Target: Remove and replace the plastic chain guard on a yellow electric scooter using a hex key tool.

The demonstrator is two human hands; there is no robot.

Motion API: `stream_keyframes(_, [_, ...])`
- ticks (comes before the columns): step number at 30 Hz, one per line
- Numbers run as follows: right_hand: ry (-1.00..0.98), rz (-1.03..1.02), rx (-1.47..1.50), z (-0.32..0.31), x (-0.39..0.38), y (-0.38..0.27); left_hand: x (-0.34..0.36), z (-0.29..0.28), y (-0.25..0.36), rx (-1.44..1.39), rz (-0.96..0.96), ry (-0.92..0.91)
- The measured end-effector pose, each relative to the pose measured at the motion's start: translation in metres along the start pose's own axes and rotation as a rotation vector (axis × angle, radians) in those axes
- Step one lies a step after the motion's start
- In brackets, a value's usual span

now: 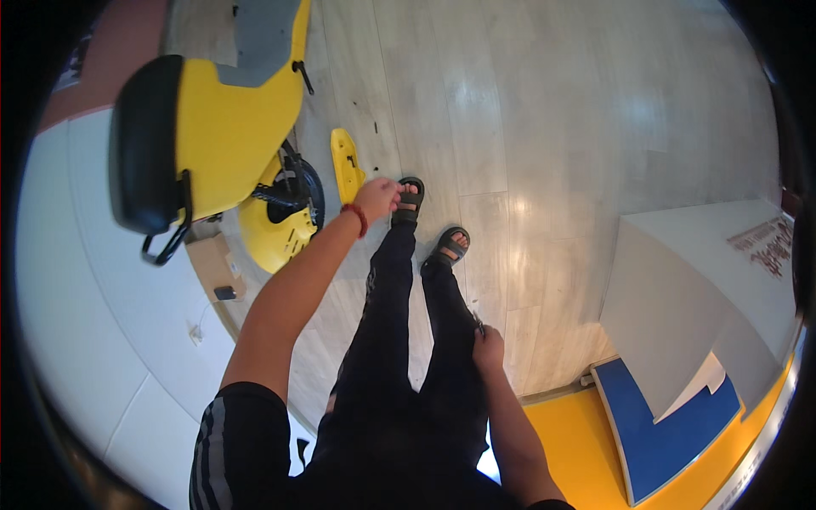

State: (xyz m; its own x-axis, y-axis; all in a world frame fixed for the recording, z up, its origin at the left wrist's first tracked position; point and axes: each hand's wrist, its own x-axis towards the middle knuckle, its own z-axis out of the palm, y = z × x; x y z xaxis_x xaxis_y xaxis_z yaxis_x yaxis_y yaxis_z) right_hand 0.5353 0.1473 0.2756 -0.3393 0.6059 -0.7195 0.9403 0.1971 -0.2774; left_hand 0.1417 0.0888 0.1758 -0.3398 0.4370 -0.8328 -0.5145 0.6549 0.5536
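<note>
Gripping a thin, dark tool (479, 325), the right hand (489, 350) is closed next to the long black trousers (444, 331). The left hand (376, 201) has bent fingers, but I cannot tell if it holds something small. Near that hand, a long, curved, yellow plastic piece (343, 160) lies on the grey wooden floor (561, 127). Farther left is a big yellow scooter (229, 127) with a puffy black seat (146, 144).

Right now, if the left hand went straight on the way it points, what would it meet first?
In the picture, the left hand lines up first with the dark left sandal; depth is unclear, so it may pass above.
</note>
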Motion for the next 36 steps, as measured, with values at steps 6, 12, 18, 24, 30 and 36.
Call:
stream_keyframes(6, [0.121, -0.004, -0.013, 0.022, 0.042, -0.018, 0.223, -0.096, -0.106, 0.417, 0.067, 0.233])
stream_keyframes(12, [0.102, 0.069, 0.043, 0.005, 0.07, -0.009, 0.326, -0.104, -0.114, 0.791, -0.048, 0.354])
stream_keyframes(18, [0.143, 0.142, 0.032, -0.004, 0.092, -0.022, 0.354, -0.106, -0.116, 0.866, -0.123, 0.597])
stream_keyframes(24, [0.056, 0.13, 0.011, -0.015, 0.098, -0.019, 0.386, -0.1, -0.128, 0.894, -0.114, 0.61])
stream_keyframes(30, [0.083, 0.113, 0.038, -0.023, 0.1, -0.015, 0.368, -0.063, -0.144, 0.905, -0.109, 0.61])
stream_keyframes(36, [0.032, 0.009, 0.017, -0.02, 0.098, -0.013, 0.236, 0.019, -0.136, 0.667, 0.045, 0.292])
